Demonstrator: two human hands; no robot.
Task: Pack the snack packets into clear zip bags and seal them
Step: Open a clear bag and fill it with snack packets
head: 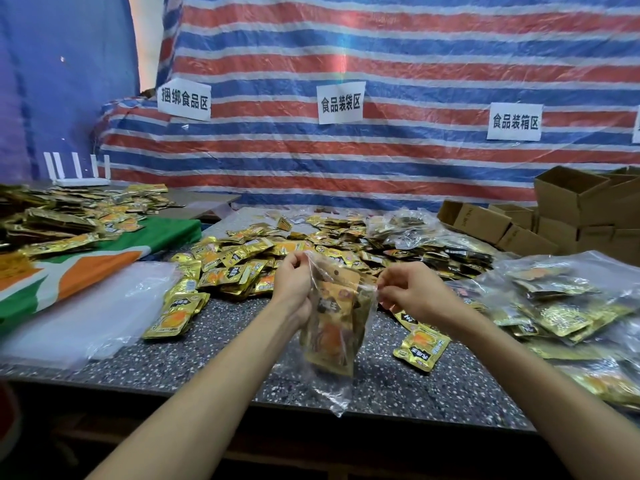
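Left hand (292, 282) and right hand (412, 289) raised over near edge of table (221, 348). Fingers (385, 283) of each hand pinched opposite top corners of zip bag (341, 386).

Bag hung between hands, clear film, slack at bottom. Gold-orange snack packets (337, 306) stacked upright inside. Seal state unclear.

Judgement: pull mouth taut, align zip tracks, press across from one corner, keep packet tops below track.

Beyond: loose packets (242, 258) heaped on table, filled bags (561, 299) at right.

Before you, a red-white-blue striped tarp (398, 57) forms the back wall and bears three white signs (340, 102); a blue sheet (59, 84) hangs at your left; a speckled table (214, 362) lies below, cardboard boxes (568, 199) stacked at its right
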